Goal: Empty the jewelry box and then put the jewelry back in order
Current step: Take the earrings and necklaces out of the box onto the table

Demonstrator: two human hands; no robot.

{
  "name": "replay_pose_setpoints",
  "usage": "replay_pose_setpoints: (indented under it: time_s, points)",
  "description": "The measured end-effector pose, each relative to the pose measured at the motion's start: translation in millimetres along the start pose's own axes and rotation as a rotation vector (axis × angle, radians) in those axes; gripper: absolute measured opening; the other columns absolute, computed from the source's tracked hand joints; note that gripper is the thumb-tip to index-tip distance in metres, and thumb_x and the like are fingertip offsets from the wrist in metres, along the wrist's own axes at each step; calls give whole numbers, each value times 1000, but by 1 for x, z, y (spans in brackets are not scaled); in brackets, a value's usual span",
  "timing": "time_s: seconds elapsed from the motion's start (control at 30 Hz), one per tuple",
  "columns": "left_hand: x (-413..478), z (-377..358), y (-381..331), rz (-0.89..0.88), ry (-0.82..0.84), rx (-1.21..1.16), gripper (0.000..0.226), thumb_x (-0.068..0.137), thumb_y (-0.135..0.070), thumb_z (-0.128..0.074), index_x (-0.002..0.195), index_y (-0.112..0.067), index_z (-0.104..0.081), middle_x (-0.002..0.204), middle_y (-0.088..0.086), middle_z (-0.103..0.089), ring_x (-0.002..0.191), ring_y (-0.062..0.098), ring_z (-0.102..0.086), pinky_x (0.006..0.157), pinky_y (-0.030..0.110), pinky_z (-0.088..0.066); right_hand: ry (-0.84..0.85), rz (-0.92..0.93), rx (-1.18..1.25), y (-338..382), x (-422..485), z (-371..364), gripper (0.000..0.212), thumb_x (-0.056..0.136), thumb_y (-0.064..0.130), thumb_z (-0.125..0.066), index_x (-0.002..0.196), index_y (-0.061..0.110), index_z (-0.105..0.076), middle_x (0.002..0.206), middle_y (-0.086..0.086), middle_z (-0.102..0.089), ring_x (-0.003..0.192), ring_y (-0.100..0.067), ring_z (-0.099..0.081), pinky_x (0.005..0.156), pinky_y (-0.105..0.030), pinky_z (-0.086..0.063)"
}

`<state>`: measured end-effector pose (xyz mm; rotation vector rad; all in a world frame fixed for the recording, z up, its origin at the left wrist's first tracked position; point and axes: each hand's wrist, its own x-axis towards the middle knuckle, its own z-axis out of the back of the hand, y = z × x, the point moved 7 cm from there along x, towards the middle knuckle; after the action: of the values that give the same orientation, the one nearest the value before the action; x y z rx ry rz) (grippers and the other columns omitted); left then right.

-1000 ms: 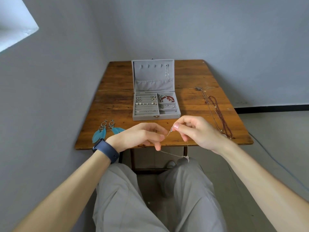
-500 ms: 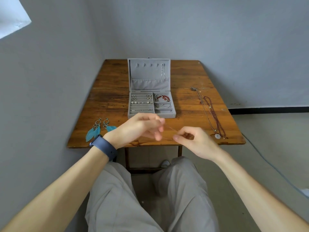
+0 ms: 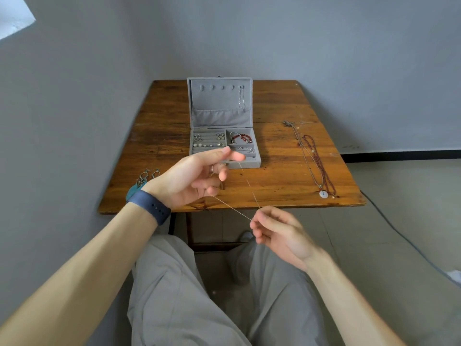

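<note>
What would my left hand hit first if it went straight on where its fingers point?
Most likely the grey jewelry box, around its front right compartments. The left hand, pinching a thin chain, overlaps the box's front edge here, but depth is unclear.

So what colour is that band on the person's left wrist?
The wristband is a plain dark navy blue, seen clearly in the head view.

I see the grey jewelry box point(image 3: 220, 106) open at mid-surface, lid upright and some jewelry inside. My left hand point(image 3: 197, 178) and right hand point(image 3: 279, 231) pinch a thin chain point(image 3: 254, 195) over the front edge. Necklaces point(image 3: 323, 194) lie along the right edge, and teal feather earrings point(image 3: 146, 177) lie front-left.
</note>
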<state>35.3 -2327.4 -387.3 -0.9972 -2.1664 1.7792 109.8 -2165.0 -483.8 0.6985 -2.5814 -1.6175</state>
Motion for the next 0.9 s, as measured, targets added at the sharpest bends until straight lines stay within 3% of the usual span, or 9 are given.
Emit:
replay_pose_setpoints:
  time_s: [0.1,0.2,0.27,0.37,0.5,0.63,0.73,0.9]
  points:
    - [-2,6,-4,19,10,-90,30,98,-42,-55,114,-24,-73,82,-3,-64,36,2,-23,45,17,-34,-12,68,-81,8,-6,-1,15,90,9,-67,100,14,-77,97,-9,-71,79,-15,-63,72,-26,-54]
    - [-3,12,-11,4,8,-172,27,97,-41,-56,114,-25,-71,105,-1,-72,34,1,-25,40,14,-34,-117,171,-259,17,-9,4,19,94,11,-66,102,22,-79,102,-9,-75,89,-19,-69,80,-29,-56]
    - [-4,12,-16,2,15,-168,23,97,-39,-56,107,-25,-71,115,0,-72,34,1,-26,36,13,-32,-95,187,-289,18,-9,1,16,91,16,-68,102,23,-78,108,-9,-74,97,-22,-69,84,-30,-56]
    - [-4,5,-20,36,38,-7,23,94,-41,-58,103,-24,-70,126,5,-68,36,2,-25,35,13,-30,-79,146,-294,14,-3,-2,23,82,27,-75,105,23,-74,116,-6,-72,104,-21,-68,85,-31,-54]
    - [-4,-1,-31,77,65,215,25,98,-42,-54,104,-23,-69,133,8,-65,39,2,-24,37,14,-29,-159,132,-348,15,14,-10,45,71,39,-78,115,35,-66,124,12,-68,113,-9,-65,88,-33,-49]
    - [-4,-1,-44,87,61,241,25,99,-41,-53,103,-22,-69,133,8,-65,38,3,-25,37,14,-30,-143,130,-352,29,36,-29,71,67,55,-72,135,45,-54,142,20,-54,131,-1,-49,108,-35,-38]
    - [-3,-2,-46,95,50,228,25,99,-41,-53,101,-22,-70,132,8,-66,38,3,-24,37,14,-29,-64,81,-283,34,49,-43,60,79,53,-64,138,45,-53,147,17,-51,134,-1,-45,111,-38,-32]
    - [0,-2,-37,124,26,228,24,100,-41,-53,103,-21,-66,129,8,-67,39,3,-21,37,14,-27,122,-32,220,21,47,-51,29,88,37,-66,106,16,-74,119,-8,-71,114,-29,-66,93,-40,-53]
